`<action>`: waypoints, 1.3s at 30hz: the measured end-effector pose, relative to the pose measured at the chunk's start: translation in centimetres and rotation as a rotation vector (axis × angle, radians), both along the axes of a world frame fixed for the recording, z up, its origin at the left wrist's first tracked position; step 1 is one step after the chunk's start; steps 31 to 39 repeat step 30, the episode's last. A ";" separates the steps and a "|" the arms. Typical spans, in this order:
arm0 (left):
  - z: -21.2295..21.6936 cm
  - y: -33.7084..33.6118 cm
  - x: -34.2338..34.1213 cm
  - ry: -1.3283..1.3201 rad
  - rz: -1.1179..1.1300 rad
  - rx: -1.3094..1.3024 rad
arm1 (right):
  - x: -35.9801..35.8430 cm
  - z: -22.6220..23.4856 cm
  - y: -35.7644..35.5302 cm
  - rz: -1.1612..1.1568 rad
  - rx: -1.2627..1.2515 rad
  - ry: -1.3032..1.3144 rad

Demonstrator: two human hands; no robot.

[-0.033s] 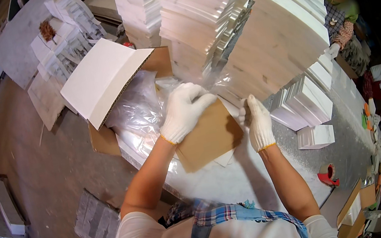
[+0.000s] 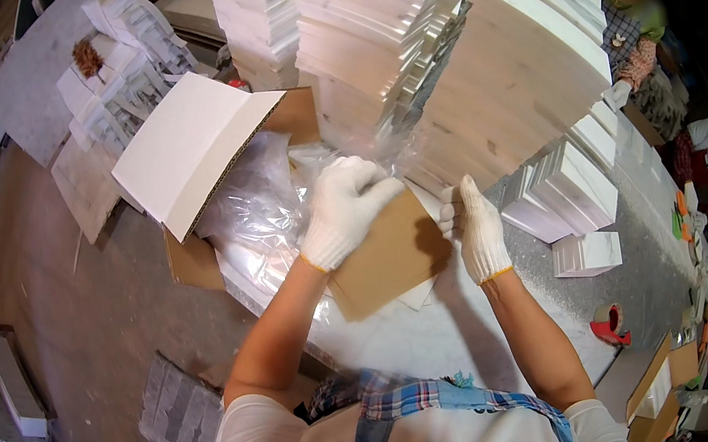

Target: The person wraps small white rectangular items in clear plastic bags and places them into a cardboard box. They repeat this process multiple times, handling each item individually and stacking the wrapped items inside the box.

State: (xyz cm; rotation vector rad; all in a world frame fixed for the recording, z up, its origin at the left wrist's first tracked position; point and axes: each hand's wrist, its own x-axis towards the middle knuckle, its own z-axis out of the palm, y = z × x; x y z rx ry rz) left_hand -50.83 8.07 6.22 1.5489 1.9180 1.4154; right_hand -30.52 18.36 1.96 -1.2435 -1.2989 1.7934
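A brown cardboard sheet (image 2: 384, 263) lies tilted in front of me on the worktable, with paler sheets under its near edge. My left hand (image 2: 346, 203), in a white knit glove, is closed at the sheet's far left edge, fingers bent and thumb toward the right. Its fingertips are partly hidden. My right hand (image 2: 478, 233), gloved too, stands upright beside the sheet's right edge, fingers stretched and holding nothing that I can see. Left of the sheet, crumpled clear plastic (image 2: 261, 199) spills from an open carton (image 2: 192, 150) with a white flap.
Tall stacks of white marble-look slabs (image 2: 378, 30) rise beyond my hands, and a large slab (image 2: 509, 83) leans at the right. Small tiles (image 2: 586, 255) and a red tape dispenser (image 2: 610, 326) sit on the right of the table. Another person (image 2: 633, 15) stands at the far right.
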 end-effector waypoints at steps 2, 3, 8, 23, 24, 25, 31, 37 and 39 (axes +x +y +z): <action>-1.0 0.5 0.4 0.213 -0.031 0.199 | -0.3 1.1 -0.3 0.124 -0.083 -0.042; -1.6 0.6 0.5 0.312 -0.046 0.225 | -0.5 1.8 -0.4 0.149 -0.089 -0.028; -3.4 0.7 2.6 0.637 -0.084 0.369 | -1.6 6.2 -1.2 0.258 0.060 -0.110; -8.3 3.1 -4.4 0.812 0.403 -0.057 | 1.1 4.7 -2.7 -0.088 0.604 -0.082; -8.8 3.3 -5.7 0.832 0.419 -0.122 | 2.4 4.0 -2.2 -0.101 0.680 -0.097; -9.3 3.3 -7.0 0.834 0.445 -0.130 | 3.9 3.7 -1.8 -0.171 0.655 -0.082; -16.0 5.2 -15.6 0.553 0.439 -0.139 | 9.1 3.4 -2.2 -0.475 0.541 -0.064; -16.0 5.2 -15.6 0.553 0.439 -0.139 | 9.1 3.4 -2.2 -0.475 0.541 -0.064; -16.0 5.2 -15.6 0.553 0.439 -0.139 | 9.1 3.4 -2.2 -0.475 0.541 -0.064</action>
